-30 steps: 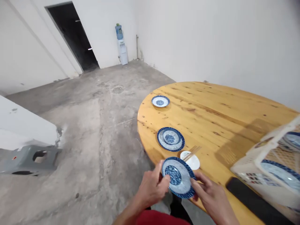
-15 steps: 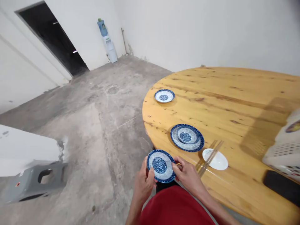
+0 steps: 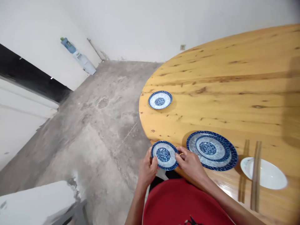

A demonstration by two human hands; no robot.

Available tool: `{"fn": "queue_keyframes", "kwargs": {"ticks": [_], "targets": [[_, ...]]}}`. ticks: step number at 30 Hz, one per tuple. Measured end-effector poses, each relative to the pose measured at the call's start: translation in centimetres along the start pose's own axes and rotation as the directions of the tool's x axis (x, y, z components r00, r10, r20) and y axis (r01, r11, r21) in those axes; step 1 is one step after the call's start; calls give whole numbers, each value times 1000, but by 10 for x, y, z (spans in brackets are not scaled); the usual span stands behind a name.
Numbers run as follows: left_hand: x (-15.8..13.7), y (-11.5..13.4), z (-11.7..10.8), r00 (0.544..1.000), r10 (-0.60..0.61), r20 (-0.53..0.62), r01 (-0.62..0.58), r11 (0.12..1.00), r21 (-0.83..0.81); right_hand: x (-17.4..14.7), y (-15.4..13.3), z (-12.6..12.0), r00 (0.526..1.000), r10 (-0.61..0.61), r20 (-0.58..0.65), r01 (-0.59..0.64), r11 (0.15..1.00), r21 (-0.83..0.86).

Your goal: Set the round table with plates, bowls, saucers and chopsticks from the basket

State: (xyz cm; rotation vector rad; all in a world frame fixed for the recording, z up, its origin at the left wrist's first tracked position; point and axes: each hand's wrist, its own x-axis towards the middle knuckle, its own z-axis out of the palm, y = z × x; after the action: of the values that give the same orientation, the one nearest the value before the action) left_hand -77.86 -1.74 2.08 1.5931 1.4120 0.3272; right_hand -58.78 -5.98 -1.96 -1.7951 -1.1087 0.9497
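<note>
A small blue-and-white patterned plate (image 3: pixel 163 155) is held level between both hands, just off the table's rounded edge. My left hand (image 3: pixel 149 167) grips its left rim, thumb on top. The right rim is pinched by my right hand (image 3: pixel 188 161), with the thumb over the plate and the fingers beneath. Right of that hand, a larger blue-rimmed plate (image 3: pixel 193 149) lies on the table with a smaller matching plate (image 3: pixel 207 148) on it. Another blue-and-white plate (image 3: pixel 160 100) sits farther off near the table's left edge.
On the wooden table (image 3: pixel 225 103), chopsticks (image 3: pixel 256 178) rest across a white dish (image 3: pixel 273 175) at the right. A water dispenser (image 3: pixel 84 62) stands by the far wall. Lower left are a white block (image 3: pixel 37 200) and part of a grey stool (image 3: pixel 79 215).
My view has turned and moved along the table, so the plates and dish on it appear larger and farther right. Both hands keep hold of the small plate.
</note>
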Motion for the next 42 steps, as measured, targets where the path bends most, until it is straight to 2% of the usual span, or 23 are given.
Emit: {"fn": "queue_keyframes", "kwargs": {"ticks": [5,8,12,16,22,25,28,33,37,42], "targets": [[50,16,-14,992,76,100,-85,992,92,17,-5,-3,990,59,-125,-65,997,-51],[84,29,-21,976,143,163,-179,957,229,27,-6,-3,974,115,-194,-129,990,-59],[137,51,-35,931,215,296,-315,882,351,51,-9,5,924,211,-320,-233,972,-29],[201,71,-55,883,249,398,-407,828,386,96,-25,17,859,278,-431,-305,952,7],[314,102,-81,756,343,557,-597,712,371,189,-55,28,755,397,-521,-358,916,180],[369,117,-80,699,373,610,-665,652,365,234,-53,29,712,386,-587,-337,921,197],[412,129,-70,634,382,673,-723,602,338,269,-38,29,673,351,-651,-328,931,163],[458,131,-47,587,371,719,-757,567,326,305,-13,31,624,394,-675,-381,907,177],[477,124,-36,593,376,712,-769,527,363,318,-3,36,616,432,-659,-451,879,155],[487,120,-35,594,386,706,-780,489,389,325,1,45,603,476,-640,-482,857,183]]}}
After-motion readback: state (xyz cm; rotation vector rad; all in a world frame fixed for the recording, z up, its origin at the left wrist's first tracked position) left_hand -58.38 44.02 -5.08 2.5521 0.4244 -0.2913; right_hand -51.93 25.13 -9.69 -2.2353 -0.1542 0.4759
